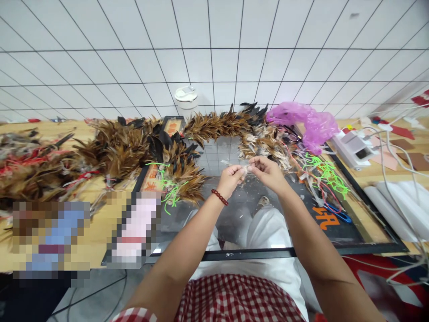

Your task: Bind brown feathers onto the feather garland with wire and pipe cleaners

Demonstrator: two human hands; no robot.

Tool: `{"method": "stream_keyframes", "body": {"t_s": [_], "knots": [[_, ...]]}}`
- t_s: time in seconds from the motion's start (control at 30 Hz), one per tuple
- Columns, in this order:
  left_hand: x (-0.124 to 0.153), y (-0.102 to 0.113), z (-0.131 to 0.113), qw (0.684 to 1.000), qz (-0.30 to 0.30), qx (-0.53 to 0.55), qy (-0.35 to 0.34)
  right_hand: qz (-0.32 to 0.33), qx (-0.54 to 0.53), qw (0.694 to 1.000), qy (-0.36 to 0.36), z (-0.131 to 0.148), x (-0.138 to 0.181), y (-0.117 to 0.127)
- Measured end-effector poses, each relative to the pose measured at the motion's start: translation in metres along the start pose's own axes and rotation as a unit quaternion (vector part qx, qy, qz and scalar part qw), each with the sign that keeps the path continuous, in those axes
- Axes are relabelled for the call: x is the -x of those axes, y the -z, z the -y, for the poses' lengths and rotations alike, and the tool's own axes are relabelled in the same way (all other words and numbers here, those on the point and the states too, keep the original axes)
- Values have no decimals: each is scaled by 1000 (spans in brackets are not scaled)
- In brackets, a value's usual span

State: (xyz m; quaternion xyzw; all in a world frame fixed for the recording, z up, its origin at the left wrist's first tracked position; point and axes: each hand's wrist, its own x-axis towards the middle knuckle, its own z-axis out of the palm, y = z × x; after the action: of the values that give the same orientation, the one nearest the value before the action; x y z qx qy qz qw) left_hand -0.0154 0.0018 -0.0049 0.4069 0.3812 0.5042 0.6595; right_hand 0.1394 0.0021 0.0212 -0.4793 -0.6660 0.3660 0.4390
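My left hand point(230, 179) and my right hand point(266, 172) meet over the glass-topped table point(234, 250), fingers pinched together on a small pale feather tuft point(246, 170). A red bead bracelet sits on my left wrist. Piles of brown and black feathers point(174, 156) curve around the far side of the glass, close behind my hands. Green strings point(167, 190) lie by the feathers at left, and more green strings point(325, 172) lie to the right.
A pink plastic bag point(308, 123) and a white device point(351, 147) with cables are at the right. Blue scissors point(338, 213) lie on the glass. A white lidded cup point(186, 99) stands against the tiled wall. More feathers point(30, 170) cover the left.
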Motion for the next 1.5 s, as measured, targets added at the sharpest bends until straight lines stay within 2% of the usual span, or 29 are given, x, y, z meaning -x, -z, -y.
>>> {"method": "stream_keyframes", "body": {"t_s": [0.1,0.2,0.27,0.37,0.47,0.6,0.67,0.73,0.8,0.9,0.97,1.07,1.23,1.37,1.5], "knots": [[0,1,-2,1000,20,16,6,37,-113,992,-42,-1,-1,-1],[1,2,-2,999,48,5,6,74,-148,985,-53,-2,-1,-5],[1,2,-1,998,57,-7,10,64,-147,986,-40,-3,-1,-8],[1,2,0,998,58,-7,14,12,-109,994,-9,-5,-1,-12],[1,1,1,999,42,2,3,-65,-80,995,-7,-9,-3,-11],[-3,5,0,999,-43,10,-20,-219,-104,970,-34,-22,-9,4],[-7,7,0,994,-96,13,-54,-262,-97,959,-41,-31,-11,12],[-8,7,-2,982,-144,-17,-120,-252,-69,965,-30,-35,-13,18],[-6,6,-4,965,-163,-82,-188,-216,-28,976,6,-34,-12,17],[1,0,-8,943,-118,-191,-244,-155,21,984,89,-22,-9,8],[6,-4,-9,946,-54,-212,-237,-115,16,984,132,-14,-6,0],[7,-6,-7,963,9,-211,-167,-91,1,984,151,-10,-4,-8],[0,1,0,975,28,-188,-116,-88,11,986,139,-16,-5,-12],[-5,8,7,969,19,-212,-127,-80,24,988,129,-16,-7,-16],[-10,10,10,981,-8,-161,-106,-86,-2,994,67,-20,-8,-23]]}}
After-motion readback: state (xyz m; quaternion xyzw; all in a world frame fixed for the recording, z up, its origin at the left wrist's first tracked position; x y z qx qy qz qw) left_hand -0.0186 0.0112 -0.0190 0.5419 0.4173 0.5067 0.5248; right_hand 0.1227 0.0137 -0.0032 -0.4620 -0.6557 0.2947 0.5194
